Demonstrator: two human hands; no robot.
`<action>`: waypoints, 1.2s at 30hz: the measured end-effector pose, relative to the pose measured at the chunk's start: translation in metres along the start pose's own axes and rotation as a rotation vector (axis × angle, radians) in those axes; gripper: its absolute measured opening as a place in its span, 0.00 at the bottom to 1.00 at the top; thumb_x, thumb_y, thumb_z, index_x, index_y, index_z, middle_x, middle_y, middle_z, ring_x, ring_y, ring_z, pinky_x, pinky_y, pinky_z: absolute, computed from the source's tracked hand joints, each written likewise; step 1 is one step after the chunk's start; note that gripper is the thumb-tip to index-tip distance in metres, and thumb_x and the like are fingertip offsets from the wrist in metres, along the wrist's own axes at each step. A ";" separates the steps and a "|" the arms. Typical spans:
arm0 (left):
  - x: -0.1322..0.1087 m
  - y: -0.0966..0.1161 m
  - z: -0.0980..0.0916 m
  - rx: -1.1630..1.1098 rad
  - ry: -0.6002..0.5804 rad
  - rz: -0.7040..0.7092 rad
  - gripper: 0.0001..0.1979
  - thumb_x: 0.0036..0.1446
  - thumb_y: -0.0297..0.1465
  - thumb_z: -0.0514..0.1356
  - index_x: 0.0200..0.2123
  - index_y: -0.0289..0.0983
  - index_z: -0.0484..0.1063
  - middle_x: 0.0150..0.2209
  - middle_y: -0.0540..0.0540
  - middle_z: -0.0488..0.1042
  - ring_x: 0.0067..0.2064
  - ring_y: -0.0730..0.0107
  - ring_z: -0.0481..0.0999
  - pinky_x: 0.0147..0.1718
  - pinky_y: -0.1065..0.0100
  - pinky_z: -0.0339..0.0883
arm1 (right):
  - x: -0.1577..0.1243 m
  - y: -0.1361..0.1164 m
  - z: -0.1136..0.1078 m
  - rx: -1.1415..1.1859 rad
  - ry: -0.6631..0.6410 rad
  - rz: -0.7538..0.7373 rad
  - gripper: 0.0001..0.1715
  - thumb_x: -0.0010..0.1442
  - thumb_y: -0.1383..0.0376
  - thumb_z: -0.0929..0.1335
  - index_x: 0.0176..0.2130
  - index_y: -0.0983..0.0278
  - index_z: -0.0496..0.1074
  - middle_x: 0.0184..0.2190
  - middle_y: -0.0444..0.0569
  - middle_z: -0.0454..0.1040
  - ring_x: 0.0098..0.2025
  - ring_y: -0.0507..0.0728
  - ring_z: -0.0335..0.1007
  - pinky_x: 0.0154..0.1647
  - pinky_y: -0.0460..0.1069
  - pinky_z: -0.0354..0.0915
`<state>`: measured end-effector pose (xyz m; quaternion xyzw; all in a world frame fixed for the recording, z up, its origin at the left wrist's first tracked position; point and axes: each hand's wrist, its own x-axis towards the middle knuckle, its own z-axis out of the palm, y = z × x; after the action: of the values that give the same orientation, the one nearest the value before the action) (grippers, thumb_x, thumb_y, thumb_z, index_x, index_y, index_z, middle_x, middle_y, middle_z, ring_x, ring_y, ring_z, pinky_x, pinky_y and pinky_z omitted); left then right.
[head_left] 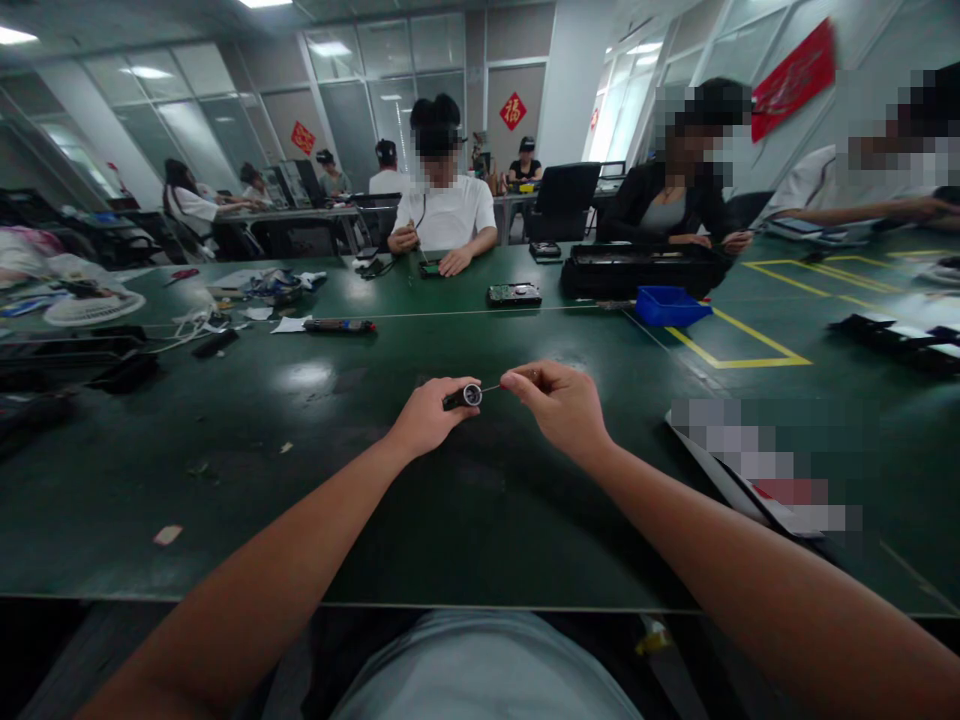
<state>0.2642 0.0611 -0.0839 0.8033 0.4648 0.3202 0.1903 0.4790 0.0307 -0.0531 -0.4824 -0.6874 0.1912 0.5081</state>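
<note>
Over the middle of the dark green table, my left hand point(429, 418) is closed around a small black flashlight point(472, 395). Its round, silver-rimmed end faces me. To its right, my right hand point(559, 400) pinches a thin metal rod point(490, 388) between thumb and fingers. The rod's left tip reaches the side of the flashlight's round end; whether it goes in or only touches, I cannot tell. A bit of red shows at the fingertips of my right hand. Most of the flashlight's body is hidden by my left fingers.
Across the table point(247, 480), a person in white point(446, 210) works on a green board. A hard drive point(514, 294), a blue bin point(671, 306) and a long black case point(645, 270) lie beyond my hands. A dark tool point(341, 326) lies left, a white packet point(720, 480) right.
</note>
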 end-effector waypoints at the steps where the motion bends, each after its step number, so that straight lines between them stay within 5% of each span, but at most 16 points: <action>1: 0.000 0.000 0.000 -0.001 -0.001 0.004 0.21 0.57 0.33 0.67 0.54 0.45 0.74 0.48 0.48 0.78 0.50 0.59 0.74 0.52 0.58 0.64 | -0.001 0.000 0.000 0.001 -0.006 -0.010 0.18 0.61 0.50 0.69 0.34 0.61 0.79 0.20 0.42 0.71 0.23 0.52 0.64 0.26 0.49 0.57; 9: 0.000 0.001 -0.001 0.013 0.007 0.007 0.21 0.57 0.33 0.66 0.54 0.46 0.74 0.48 0.47 0.78 0.50 0.58 0.74 0.52 0.57 0.64 | -0.001 0.000 0.000 0.123 -0.064 0.024 0.11 0.63 0.60 0.65 0.39 0.62 0.75 0.29 0.46 0.76 0.29 0.54 0.69 0.29 0.49 0.60; 15: 0.000 -0.001 -0.001 0.023 0.003 0.010 0.21 0.57 0.34 0.67 0.54 0.45 0.74 0.48 0.47 0.78 0.49 0.58 0.74 0.52 0.57 0.64 | -0.001 -0.001 0.001 0.078 -0.077 0.027 0.24 0.69 0.50 0.59 0.37 0.61 0.75 0.20 0.42 0.67 0.23 0.53 0.65 0.27 0.49 0.59; 21: 0.000 -0.002 -0.001 0.016 0.016 0.012 0.20 0.57 0.34 0.66 0.54 0.46 0.74 0.48 0.47 0.77 0.50 0.59 0.74 0.53 0.57 0.64 | -0.002 -0.002 0.001 0.044 -0.043 0.007 0.17 0.68 0.57 0.61 0.47 0.61 0.73 0.24 0.43 0.70 0.27 0.54 0.68 0.30 0.50 0.60; 30: 0.000 0.000 -0.001 0.005 0.009 0.004 0.20 0.56 0.32 0.67 0.53 0.45 0.74 0.48 0.47 0.78 0.50 0.59 0.74 0.53 0.58 0.64 | -0.001 0.000 0.003 0.022 -0.051 0.015 0.18 0.68 0.55 0.61 0.43 0.60 0.74 0.27 0.45 0.74 0.28 0.54 0.69 0.31 0.50 0.61; 36: 0.000 0.001 0.000 -0.011 0.023 -0.020 0.20 0.56 0.32 0.67 0.53 0.45 0.75 0.49 0.47 0.78 0.50 0.59 0.74 0.53 0.57 0.65 | 0.001 0.002 0.006 0.260 -0.019 0.085 0.12 0.64 0.57 0.65 0.39 0.62 0.73 0.33 0.48 0.77 0.35 0.56 0.74 0.39 0.52 0.67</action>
<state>0.2649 0.0609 -0.0830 0.7938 0.4733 0.3298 0.1927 0.4749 0.0339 -0.0566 -0.4395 -0.6405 0.3047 0.5512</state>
